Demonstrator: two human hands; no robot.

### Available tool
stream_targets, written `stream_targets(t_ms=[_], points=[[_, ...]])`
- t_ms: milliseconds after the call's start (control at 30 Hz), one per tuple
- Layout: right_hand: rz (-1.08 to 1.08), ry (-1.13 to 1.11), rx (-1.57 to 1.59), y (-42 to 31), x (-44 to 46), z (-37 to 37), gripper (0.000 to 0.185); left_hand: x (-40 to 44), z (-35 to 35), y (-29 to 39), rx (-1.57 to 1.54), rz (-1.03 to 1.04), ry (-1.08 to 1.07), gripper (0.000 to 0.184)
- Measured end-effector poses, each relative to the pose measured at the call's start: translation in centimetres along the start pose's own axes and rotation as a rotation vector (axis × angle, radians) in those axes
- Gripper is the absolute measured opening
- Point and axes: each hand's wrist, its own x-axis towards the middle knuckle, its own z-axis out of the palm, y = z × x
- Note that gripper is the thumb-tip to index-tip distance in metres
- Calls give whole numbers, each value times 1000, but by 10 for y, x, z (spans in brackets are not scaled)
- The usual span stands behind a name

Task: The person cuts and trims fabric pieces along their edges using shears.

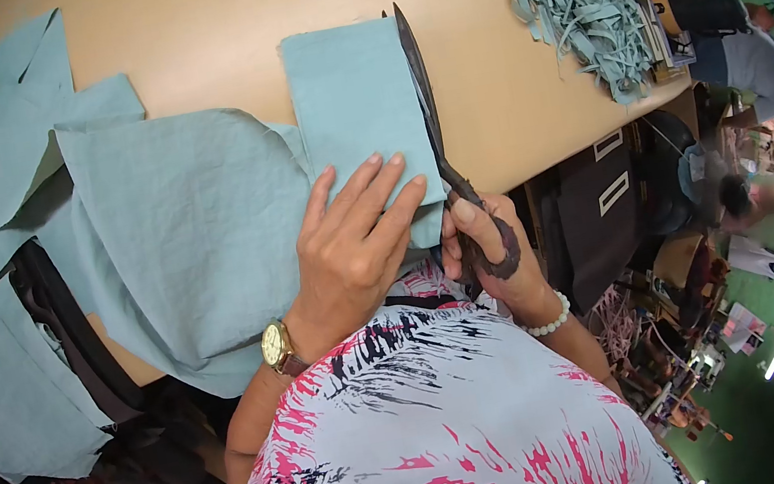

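A folded rectangle of light teal cloth [354, 95] lies on the pale table. My left hand [351, 238], with a watch at the wrist, rests on its lower part, fingers spread flat. My right hand [500, 249] is wrapped round the handles of large dark scissors [423, 84]. The blades run along the right edge of the folded cloth, their tips near its top right corner. Left of the rectangle, a wider teal cloth [192, 222] spreads over the table and hangs past its front edge.
More teal cloth [0, 101] lies crumpled at the far left. Thin teal strips [583, 8] are heaped at the table's right end. Dark drawers [594, 209] stand below the table's edge. Other people, partly blurred, are at the right and lower left.
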Motion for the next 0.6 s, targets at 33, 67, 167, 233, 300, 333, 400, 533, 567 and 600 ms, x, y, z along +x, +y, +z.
stream_targets(t_ms=[33, 67, 167, 233, 300, 333, 400, 533, 567, 600], points=[[0, 8, 6, 0, 1, 1, 35, -1, 0, -1, 6, 8, -3, 34], [28, 16, 1, 0, 2, 1, 34, -2, 0, -1, 12, 17, -6, 34], [74, 29, -33, -1, 2, 1, 30, -3, 0, 0, -1, -6, 5, 31], [45, 19, -76, -13, 5, -1, 28, -2, 1, -2, 7, -18, 4, 31], [-41, 27, -270, -40, 15, -6, 28, 2, 0, -5, 26, -20, 12, 30], [-46, 31, -328, -56, 24, -11, 29, 4, -1, -7, 35, -22, 20, 28], [-136, 47, -516, -83, 58, -21, 33, 6, 0, -10, 52, -34, 28, 26], [-385, 181, -1022, -122, 152, -35, 38, 5, 4, -11, 149, -46, 22, 20], [-418, 199, -1098, -127, 172, -35, 38, 4, 5, -11, 188, -45, 20, 19], [-458, 204, -1117, -131, 191, -32, 36, 2, 8, -13, 190, -39, 33, 19]])
